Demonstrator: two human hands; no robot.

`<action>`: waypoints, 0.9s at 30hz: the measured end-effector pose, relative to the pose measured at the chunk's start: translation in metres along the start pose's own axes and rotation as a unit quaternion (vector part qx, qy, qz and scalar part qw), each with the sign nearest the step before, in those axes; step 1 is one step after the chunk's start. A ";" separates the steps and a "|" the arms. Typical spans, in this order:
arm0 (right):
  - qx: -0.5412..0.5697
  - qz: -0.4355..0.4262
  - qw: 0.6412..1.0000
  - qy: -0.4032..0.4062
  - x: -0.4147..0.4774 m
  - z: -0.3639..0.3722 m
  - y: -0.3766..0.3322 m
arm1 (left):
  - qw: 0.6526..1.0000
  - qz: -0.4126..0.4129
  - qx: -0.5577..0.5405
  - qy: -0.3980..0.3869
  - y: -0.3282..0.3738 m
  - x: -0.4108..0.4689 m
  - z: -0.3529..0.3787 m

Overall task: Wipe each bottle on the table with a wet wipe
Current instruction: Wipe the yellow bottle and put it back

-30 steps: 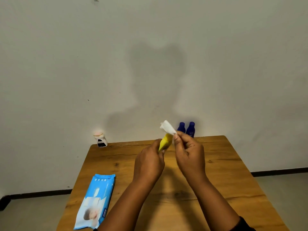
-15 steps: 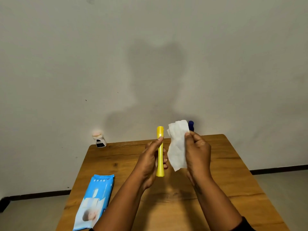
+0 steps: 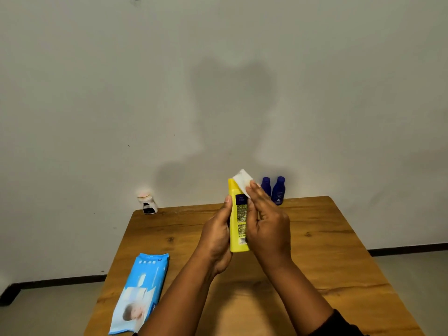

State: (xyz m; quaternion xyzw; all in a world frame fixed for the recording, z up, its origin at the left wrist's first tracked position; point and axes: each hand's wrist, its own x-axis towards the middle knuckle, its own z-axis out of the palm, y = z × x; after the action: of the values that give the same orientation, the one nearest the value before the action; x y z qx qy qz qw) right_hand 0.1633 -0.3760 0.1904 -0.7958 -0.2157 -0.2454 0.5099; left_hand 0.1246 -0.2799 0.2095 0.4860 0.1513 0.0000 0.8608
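My left hand [image 3: 215, 235] holds a tall yellow bottle [image 3: 238, 224] upright above the wooden table [image 3: 322, 258], its printed label facing me. My right hand [image 3: 266, 226] presses a white wet wipe [image 3: 243, 180] flat against the bottle's right side; the wipe's corner sticks out above my fingertips by the bottle's top. Two small blue bottles [image 3: 273, 189] stand side by side at the table's far edge, just behind my right hand. A small white bottle with a pale cap [image 3: 147, 202] stands at the far left corner.
A light blue pack of wet wipes [image 3: 139, 293] lies on the table's near left part. A plain wall rises right behind the table. Grey floor shows on both sides of the table.
The bottle has turned so its broad labelled face points at me. My right hand has moved left, pressing the wipe onto the bottle instead of holding it loose beside it.
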 end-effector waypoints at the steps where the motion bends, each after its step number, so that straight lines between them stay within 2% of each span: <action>1: 0.002 0.004 1.000 -0.001 0.001 -0.001 0.001 | 1.000 -0.001 -0.013 -0.006 0.001 0.001 0.000; 10: -0.066 -0.138 0.980 -0.123 -0.054 0.002 -0.005 | 0.984 -0.046 -0.170 -0.039 0.016 0.015 -0.015; 12: -0.059 -0.126 0.982 -0.131 -0.055 -0.002 0.001 | 0.982 -0.057 -0.176 -0.030 0.014 0.016 -0.017; 15: -0.027 -0.055 0.992 -0.106 -0.032 -0.005 0.005 | 0.984 -0.062 -0.167 -0.027 0.005 0.015 -0.013; 17: -0.021 -0.043 0.995 -0.093 -0.009 -0.002 0.000 | 0.984 -0.051 -0.171 -0.026 0.002 0.014 -0.007; 20: -0.023 -0.053 0.990 -0.126 0.013 0.006 -0.016 | 0.983 -0.035 -0.177 -0.027 0.004 0.014 -0.001; 24: -0.014 -0.127 0.971 -0.201 -0.005 0.005 -0.021 | 0.977 -0.027 -0.208 -0.045 0.014 0.013 -0.009; 27: -0.030 -0.145 0.973 -0.177 -0.013 -0.004 -0.007 | 0.979 -0.040 -0.192 -0.047 0.017 0.014 -0.014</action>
State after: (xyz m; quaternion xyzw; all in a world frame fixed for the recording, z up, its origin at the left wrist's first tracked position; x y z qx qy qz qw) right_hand 0.1481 -0.3787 0.1884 -0.8019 -0.4083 -0.1786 0.3980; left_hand 0.1364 -0.2571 0.2133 0.3048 0.1272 -0.0281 0.9435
